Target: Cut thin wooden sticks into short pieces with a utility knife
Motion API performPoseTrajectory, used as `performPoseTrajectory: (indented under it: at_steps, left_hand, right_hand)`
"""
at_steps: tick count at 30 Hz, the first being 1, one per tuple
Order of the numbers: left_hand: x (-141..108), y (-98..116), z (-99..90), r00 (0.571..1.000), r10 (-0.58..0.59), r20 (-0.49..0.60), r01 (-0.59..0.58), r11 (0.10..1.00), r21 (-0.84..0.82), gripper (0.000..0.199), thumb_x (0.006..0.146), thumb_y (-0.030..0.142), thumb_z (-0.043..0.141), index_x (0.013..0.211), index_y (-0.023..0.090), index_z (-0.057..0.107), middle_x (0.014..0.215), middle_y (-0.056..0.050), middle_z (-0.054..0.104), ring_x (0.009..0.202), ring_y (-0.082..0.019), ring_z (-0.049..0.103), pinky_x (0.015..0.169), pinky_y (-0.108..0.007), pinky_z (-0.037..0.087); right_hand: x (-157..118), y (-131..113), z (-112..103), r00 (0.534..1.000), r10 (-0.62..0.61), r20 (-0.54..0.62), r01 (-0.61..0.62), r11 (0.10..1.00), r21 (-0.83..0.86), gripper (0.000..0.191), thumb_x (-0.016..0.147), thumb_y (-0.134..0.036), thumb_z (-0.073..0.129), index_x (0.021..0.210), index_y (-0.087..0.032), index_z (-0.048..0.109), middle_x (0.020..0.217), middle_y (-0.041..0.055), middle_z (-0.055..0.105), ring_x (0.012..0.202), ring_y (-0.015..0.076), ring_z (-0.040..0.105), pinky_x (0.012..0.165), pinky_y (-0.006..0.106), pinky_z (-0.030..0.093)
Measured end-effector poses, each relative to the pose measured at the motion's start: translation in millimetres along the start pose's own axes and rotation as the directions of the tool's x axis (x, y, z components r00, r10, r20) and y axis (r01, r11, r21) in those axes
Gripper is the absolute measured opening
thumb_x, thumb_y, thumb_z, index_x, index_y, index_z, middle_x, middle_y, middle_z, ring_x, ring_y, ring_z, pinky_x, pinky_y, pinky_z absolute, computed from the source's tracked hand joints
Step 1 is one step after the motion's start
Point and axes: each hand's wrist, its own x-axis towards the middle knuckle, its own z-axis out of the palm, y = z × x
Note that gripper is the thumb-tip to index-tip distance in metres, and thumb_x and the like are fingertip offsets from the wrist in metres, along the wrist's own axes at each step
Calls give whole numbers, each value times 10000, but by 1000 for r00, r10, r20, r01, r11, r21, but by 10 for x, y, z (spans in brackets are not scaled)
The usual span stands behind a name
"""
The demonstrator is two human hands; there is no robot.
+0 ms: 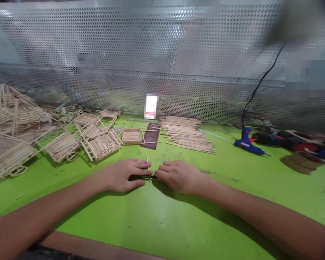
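Hands on green tabletop (162, 220), both flat and palms down, fingers together: left hand (121, 176) and right hand (178, 177) meet at the center, fingertips almost touching. Thin wooden stick (147, 164) stands up right at left hand's fingertips, over a dark strip (141, 177) running beneath those fingers; the join is partly hidden, so can't tell if either hand really pinches the stick or the strip. Risk: the stick is very thin, so uneven pressure or a small sideways slip could tip it or make it roll off the strip. Loose stick pile (186, 134) lies ahead, and a careless reach could scatter it. Stick-built cart frames (101, 144) sit close by on the left and could get knocked, their thin rails likely fragile. Blue hot glue gun (246, 143) lies on its side to the right, nozzle on the tabletop; can't tell if it's hot, but if so, a reach that way could mean a burn.
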Motion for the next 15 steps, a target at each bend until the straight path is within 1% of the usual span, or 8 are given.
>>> performPoseTrajectory:
  at_steps: [5, 9, 15]
  left_hand:
    - [3, -4, 7, 1000, -13, 2, 13, 1000, -24, 479, 1061, 491, 568, 1513, 333, 577, 1616, -15, 478, 1478, -254, 519, 1274, -474, 392]
    - [-2, 6, 1, 1000, -21, 16, 22, 999, -27, 471, 1068, 492, 556, 1512, 336, 578, 1625, -12, 466, 1497, -257, 494, 1283, -476, 378]
    - [-11, -1, 19, 1000, 13, -16, -13, 1000, -5, 444, 1073, 483, 554, 1492, 342, 598, 1610, -24, 494, 1478, -266, 519, 1270, -525, 390]
  right_hand:
    - [-18, 16, 39, 999, -5, -43, 6, 1000, 24, 63, 1004, -149, 602, 1018, -175, 658, 851, 21, 707, 761, 183, 589, 653, 306, 412]
    - [-51, 33, 75, 998, -24, -65, 24, 1000, 4, 63, 1017, -161, 588, 1010, -178, 648, 848, 20, 702, 759, 184, 579, 646, 310, 393]
    - [-123, 85, 59, 995, -24, -95, 26, 999, 22, 104, 1034, -167, 561, 967, -187, 638, 811, 6, 687, 729, 171, 562, 637, 301, 374]
